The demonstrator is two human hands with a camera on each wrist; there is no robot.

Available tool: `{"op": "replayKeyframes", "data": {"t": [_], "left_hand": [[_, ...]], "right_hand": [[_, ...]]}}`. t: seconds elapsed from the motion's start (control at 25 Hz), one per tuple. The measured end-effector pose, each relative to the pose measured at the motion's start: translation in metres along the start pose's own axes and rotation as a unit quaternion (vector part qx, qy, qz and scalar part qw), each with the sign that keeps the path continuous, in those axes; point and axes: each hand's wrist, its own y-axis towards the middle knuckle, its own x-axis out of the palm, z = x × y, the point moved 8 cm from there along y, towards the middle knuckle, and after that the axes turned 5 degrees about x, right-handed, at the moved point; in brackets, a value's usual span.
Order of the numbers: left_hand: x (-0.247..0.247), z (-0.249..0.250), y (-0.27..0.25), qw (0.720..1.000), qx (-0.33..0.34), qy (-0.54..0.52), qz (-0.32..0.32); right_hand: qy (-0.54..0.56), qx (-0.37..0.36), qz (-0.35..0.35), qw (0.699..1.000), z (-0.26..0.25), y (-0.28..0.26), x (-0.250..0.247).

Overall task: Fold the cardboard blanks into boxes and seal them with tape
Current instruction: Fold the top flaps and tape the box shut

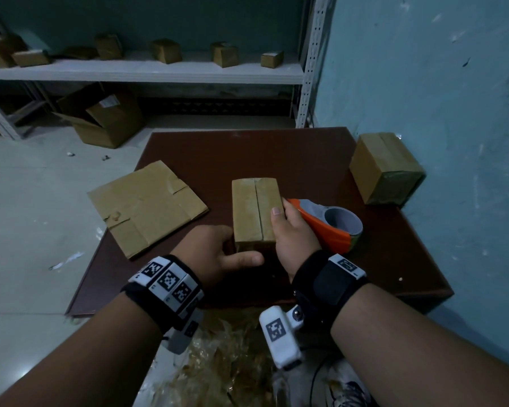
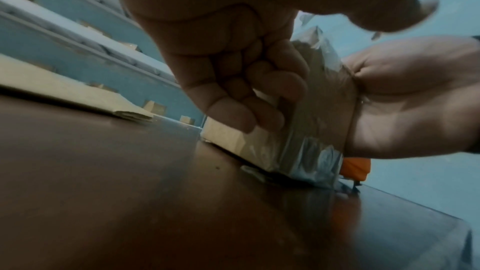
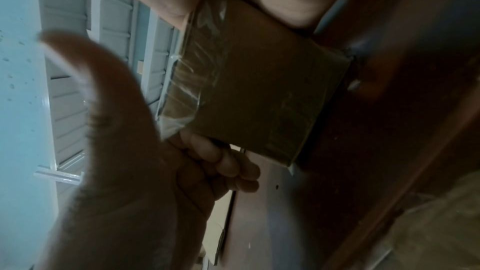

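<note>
Head view: tape dispenser (image 1: pixel 326 223) right of box (image 1: pixel 254 210), flat blank (image 1: pixel 147 205) left.

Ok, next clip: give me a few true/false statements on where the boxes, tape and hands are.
1. Both hands hold the box at the table's middle. True.
2. The tape dispenser is in the left hand. False: it lies on the table, behind the right hand.
3. A flat cardboard blank lies left of the held box. True.
4. The top seam of the held box is taped over. False: it shows bare.
5. A taped box sits at the table's far right corner. True.
</note>
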Motion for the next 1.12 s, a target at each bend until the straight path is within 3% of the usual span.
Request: {"op": "replayKeyframes", "data": {"t": [0.36,0.52,0.76,0.88,1.04,1.12], "left_hand": [[0.001,-0.012,0.012,0.993,-0.075,0.081,-0.031],[0.005,-0.007,0.016,0.992,-0.067,0.095,-0.049],[0.013,-0.009,0.016,0.992,-0.062,0.087,-0.073],[0.010,-0.007,0.011,0.993,-0.077,0.074,-0.057],[-0.015,-0.011,-0.001,0.990,-0.124,0.066,-0.008],[-0.032,-0.016,-0.009,0.987,-0.153,0.052,0.012]], "right_hand": [[0.007,-0.009,-0.034,0.999,-0.005,-0.002,0.005],[0.044,-0.034,-0.057,0.997,-0.005,-0.005,0.007],[-0.015,-0.042,-0.040,0.998,-0.010,-0.005,0.009],[-0.029,-0.008,-0.035,0.999,-0.010,-0.007,0.006],[-0.173,0.009,-0.052,0.984,-0.022,-0.008,-0.005],[-0.099,0.014,-0.037,0.994,-0.026,-0.004,-0.015]]}}
